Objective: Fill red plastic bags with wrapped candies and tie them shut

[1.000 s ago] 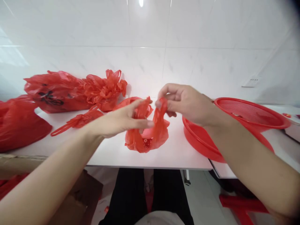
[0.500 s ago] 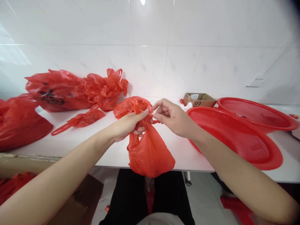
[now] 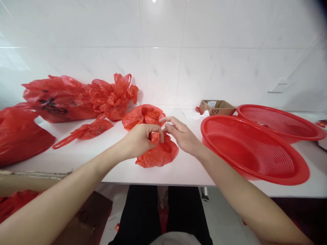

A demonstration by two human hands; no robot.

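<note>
I see a white laminate bench [image 3: 120, 173] against a white tiled wall [image 3: 163, 30]. Left of two red oval perforated plastic baskets [image 3: 273, 158], the left hand [image 3: 139, 140] is clamped on a red plastic bag [image 3: 158, 156]; I cannot tell whether the right hand [image 3: 185, 136] grips it.

Left forearm [image 3: 74, 189], bare, lay along eight o'clock as I observed it, the left hand [image 3: 140, 140] curled, its back upward; right forearm [image 3: 245, 195], also bare, lay along four o'clock, the right hand [image 3: 184, 136] directed toward ten, thumb [image 3: 172, 130] and forefinger [image 3: 168, 119] slightly parted near the left fingers [image 3: 161, 135].
</note>
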